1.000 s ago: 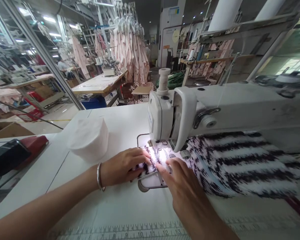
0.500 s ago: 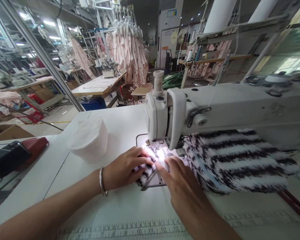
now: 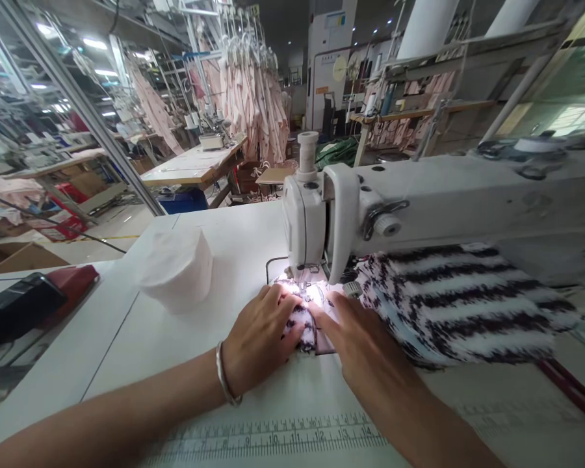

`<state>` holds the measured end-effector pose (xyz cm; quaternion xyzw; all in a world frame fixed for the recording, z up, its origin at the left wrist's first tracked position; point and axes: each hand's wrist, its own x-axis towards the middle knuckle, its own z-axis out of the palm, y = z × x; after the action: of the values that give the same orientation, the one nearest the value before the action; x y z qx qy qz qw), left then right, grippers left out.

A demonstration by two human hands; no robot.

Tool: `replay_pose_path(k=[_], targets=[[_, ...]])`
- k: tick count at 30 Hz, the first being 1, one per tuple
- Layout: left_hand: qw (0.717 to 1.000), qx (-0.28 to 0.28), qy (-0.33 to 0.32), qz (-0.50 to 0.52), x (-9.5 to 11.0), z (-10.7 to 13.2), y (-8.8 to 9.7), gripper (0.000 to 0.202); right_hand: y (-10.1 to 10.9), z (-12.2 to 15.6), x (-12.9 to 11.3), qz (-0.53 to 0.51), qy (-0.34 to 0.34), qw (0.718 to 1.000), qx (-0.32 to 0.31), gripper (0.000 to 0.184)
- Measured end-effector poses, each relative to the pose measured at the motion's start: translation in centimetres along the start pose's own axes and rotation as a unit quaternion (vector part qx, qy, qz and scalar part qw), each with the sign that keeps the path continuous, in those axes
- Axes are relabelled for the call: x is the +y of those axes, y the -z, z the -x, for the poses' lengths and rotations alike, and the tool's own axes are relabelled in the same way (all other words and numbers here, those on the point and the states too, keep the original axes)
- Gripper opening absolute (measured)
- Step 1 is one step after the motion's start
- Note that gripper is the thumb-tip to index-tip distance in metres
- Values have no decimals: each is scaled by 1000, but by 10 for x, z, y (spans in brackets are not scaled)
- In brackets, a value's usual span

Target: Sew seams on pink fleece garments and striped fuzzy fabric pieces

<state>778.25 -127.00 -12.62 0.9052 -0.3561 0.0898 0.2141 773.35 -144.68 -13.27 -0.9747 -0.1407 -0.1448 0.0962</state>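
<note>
A black-and-white patterned fabric [image 3: 463,305] lies on the white table [image 3: 253,240] under the arm of a white sewing machine [image 3: 419,195], and its near end reaches the lit needle area [image 3: 302,286]. My left hand [image 3: 260,338], with a silver bangle on the wrist, presses its fingers down on that end of the fabric, left of the needle. My right hand [image 3: 361,338] lies flat on the fabric just right of the needle, fingers stretched toward the presser foot.
A white roll [image 3: 175,266] stands on the table to the left. A red and black object [image 3: 34,299] sits at the far left. A printed ruler [image 3: 283,439] runs along the table's near edge. Pink garments [image 3: 253,97] hang behind, among other work tables.
Both hands have slid forward toward the needle, pushing the fabric's end closer under the presser foot. The metal plate seen before is now mostly covered by hands and cloth.
</note>
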Motion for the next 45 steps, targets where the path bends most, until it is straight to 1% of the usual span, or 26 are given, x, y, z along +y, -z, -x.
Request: replay_pose_path(k=[2, 3, 6, 9, 12, 18, 23, 26, 28, 33, 35, 39, 41, 45], targets=[[999, -6, -26, 23, -2, 5, 10, 24, 1, 13, 4, 6, 14, 999, 50, 60], [998, -9, -42, 37, -3, 9, 15, 22, 1, 21, 4, 7, 22, 997, 72, 62], [994, -39, -81, 61, -4, 17, 23, 15, -6, 40, 2, 0, 36, 994, 106, 61], [993, -57, -91, 51, -3, 19, 21, 17, -16, 49, -6, -20, 20, 992, 120, 62], [994, -44, -97, 35, -3, 18, 15, 13, -22, 49, -14, -41, 5, 990, 134, 63], [995, -26, -92, 38, -1, 18, 12, 12, -21, 50, -20, -50, -16, 990, 131, 62], [995, -33, -85, 43, 2, 21, 12, 11, -15, 51, -23, -27, 14, 996, 79, 67], [995, -32, -87, 48, 3, 21, 11, 11, -15, 48, -28, -7, 16, 997, 81, 68], [994, -30, -87, 51, 4, 22, 11, 11, -16, 46, -34, 11, 12, 997, 82, 66], [992, -38, -95, 74, 0, 25, 14, 13, -19, 42, -44, 70, 6, 993, 94, 52], [989, -44, -113, 79, 0, 25, 16, 19, -19, 42, -43, 78, 6, 992, 94, 51], [987, -47, -146, 48, 6, 25, 16, 25, -16, 41, -32, 96, 32, 990, 102, 49], [988, -40, -149, 29, 9, 24, 15, 26, -15, 39, -26, 101, 40, 988, 112, 47], [989, -45, -137, 21, 9, 19, 12, 25, -14, 30, -18, 94, 46, 990, 97, 47]])
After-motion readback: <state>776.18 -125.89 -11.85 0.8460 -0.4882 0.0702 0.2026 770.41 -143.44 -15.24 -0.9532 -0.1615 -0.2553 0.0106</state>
